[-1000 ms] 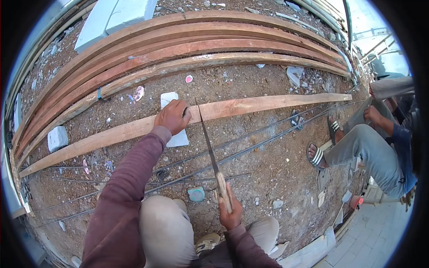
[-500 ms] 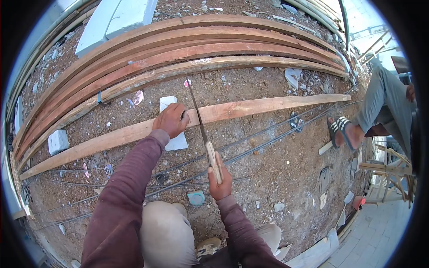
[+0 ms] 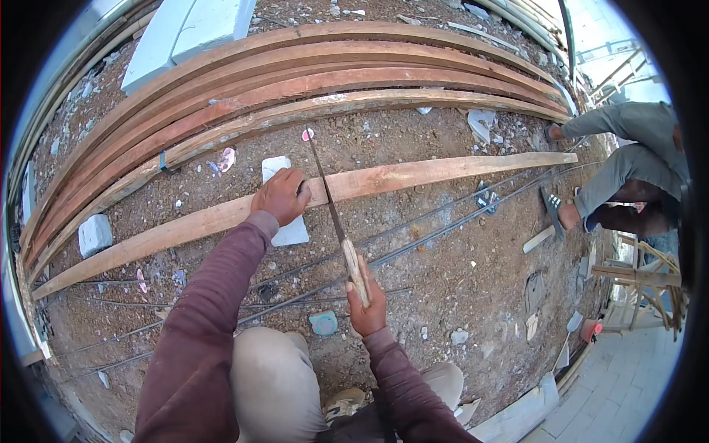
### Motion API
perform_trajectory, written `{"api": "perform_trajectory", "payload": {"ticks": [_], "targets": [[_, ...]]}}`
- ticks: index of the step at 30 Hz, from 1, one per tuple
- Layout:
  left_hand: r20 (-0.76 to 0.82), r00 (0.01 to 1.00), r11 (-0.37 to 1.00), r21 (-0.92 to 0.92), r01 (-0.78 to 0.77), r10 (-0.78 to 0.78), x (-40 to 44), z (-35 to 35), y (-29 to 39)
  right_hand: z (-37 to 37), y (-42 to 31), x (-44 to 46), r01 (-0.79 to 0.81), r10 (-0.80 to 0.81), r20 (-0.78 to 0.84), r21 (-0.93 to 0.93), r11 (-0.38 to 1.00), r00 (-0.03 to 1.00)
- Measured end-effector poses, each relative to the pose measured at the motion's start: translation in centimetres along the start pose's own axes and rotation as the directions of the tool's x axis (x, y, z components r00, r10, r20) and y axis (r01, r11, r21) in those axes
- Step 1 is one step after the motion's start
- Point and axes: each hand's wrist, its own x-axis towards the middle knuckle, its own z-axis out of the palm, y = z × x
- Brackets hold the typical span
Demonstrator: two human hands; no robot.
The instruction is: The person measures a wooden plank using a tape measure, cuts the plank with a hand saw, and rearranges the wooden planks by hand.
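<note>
My right hand (image 3: 368,304) is closed around the wooden handle of a handsaw (image 3: 356,273). The saw's narrow dark blade lies across a long reddish timber (image 3: 413,176), pointing away from me. Just left of the blade, my left hand (image 3: 282,196) grips the timber from above, its fingers curled over the far edge. Beneath that spot a white block (image 3: 292,232) shows on both sides of the timber. How deep the blade sits in the wood I cannot tell.
Several long timbers (image 3: 354,77) lie side by side beyond the work. Thin metal rods (image 3: 413,245) cross the dirt on my side. White blocks (image 3: 214,29) stand at the back left. On the right is another person's leg (image 3: 628,173), with a sandalled foot near the timber's end.
The saw and my right hand have shifted slightly toward me; my left hand keeps its place. At the right, the other person's legs have spread apart, one foot now farther back.
</note>
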Motion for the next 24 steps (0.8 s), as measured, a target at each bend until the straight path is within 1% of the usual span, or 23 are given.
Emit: {"api": "perform_trajectory", "payload": {"ticks": [2,3,4,6,7,8,10,11,12,13,14,15,16,17,18,20,22,24], "targets": [[-0.008,1.000,1.000,-0.004,-0.023,0.023,1.1,0.0,0.0,-2.2,-0.6,-6.5,-0.115,0.116,0.018,-0.051,0.992,0.993],[-0.008,1.000,1.000,-0.004,-0.018,0.018,1.1,0.0,0.0,-3.4,-0.3,-10.3,-0.088,0.088,0.001,-0.076,0.993,0.996],[-0.001,1.000,1.000,-0.002,-0.008,0.008,0.8,0.0,0.0,-4.1,-1.1,-11.8,-0.068,0.067,-0.012,-0.099,0.993,0.998],[0.019,1.000,1.000,-0.006,0.001,-0.001,0.4,0.1,0.1,-3.1,1.0,-10.5,-0.088,0.088,-0.004,-0.047,0.995,0.996],[0.017,1.000,1.000,-0.005,-0.005,0.005,0.7,-0.1,0.2,-2.2,0.8,-7.6,-0.084,0.083,-0.007,-0.020,0.996,0.996],[0.002,1.000,1.000,0.003,0.004,-0.004,1.1,-0.4,0.3,-1.2,0.6,-3.7,-0.125,0.125,0.025,0.013,0.992,0.992],[-0.015,1.000,1.000,-0.006,0.002,-0.002,0.7,-0.3,0.4,0.8,0.7,2.3,0.084,-0.084,0.013,0.010,0.996,0.996],[-0.037,0.999,1.000,0.009,-0.006,0.006,0.8,-0.2,0.4,1.3,0.6,2.8,0.102,-0.102,-0.003,0.013,0.995,0.995],[-0.023,1.000,1.000,-0.007,-0.008,0.008,0.8,0.0,0.3,1.2,0.7,2.9,0.111,-0.111,-0.024,-0.001,0.994,0.993],[-0.019,1.000,1.000,0.016,0.005,-0.005,0.7,0.0,0.4,0.8,0.0,2.8,0.070,-0.070,-0.008,0.007,0.998,0.998],[-0.015,1.000,1.000,-0.017,-0.002,0.002,0.7,0.4,0.1,0.6,-0.5,2.7,0.035,-0.035,-0.001,0.021,0.999,0.999],[-0.024,1.000,1.000,0.015,-0.008,0.008,0.6,1.1,-0.8,0.7,0.0,2.4,0.008,-0.008,-0.005,0.044,0.999,1.000],[-0.006,1.000,1.000,-0.028,-0.014,0.014,0.8,0.4,-0.1,1.0,0.4,2.2,-0.009,0.008,0.007,0.082,0.997,1.000],[-0.029,0.999,0.999,-0.044,-0.016,0.015,0.7,0.9,-0.6,1.0,0.3,2.4,0.005,-0.006,0.006,0.082,0.997,1.000],[-0.014,1.000,1.000,-0.022,-0.013,0.013,0.7,0.7,-0.5,0.7,0.0,2.2,0.007,-0.008,0.015,0.083,0.996,1.000],[-0.034,0.999,0.998,-0.051,-0.023,0.021,0.6,1.1,-0.9,0.3,-0.7,1.8,-0.076,0.071,0.070,0.072,0.994,0.995],[-0.031,0.999,0.999,-0.037,-0.025,0.023,0.4,1.2,-1.1,-0.7,-2.5,1.7,-0.175,0.159,0.138,0.114,0.978,0.978],[-0.021,1.000,0.999,-0.031,-0.023,0.022,0.7,1.3,-0.8,-0.6,-2.2,1.6,-0.191,0.178,0.108,0.134,0.972,0.978]]}}
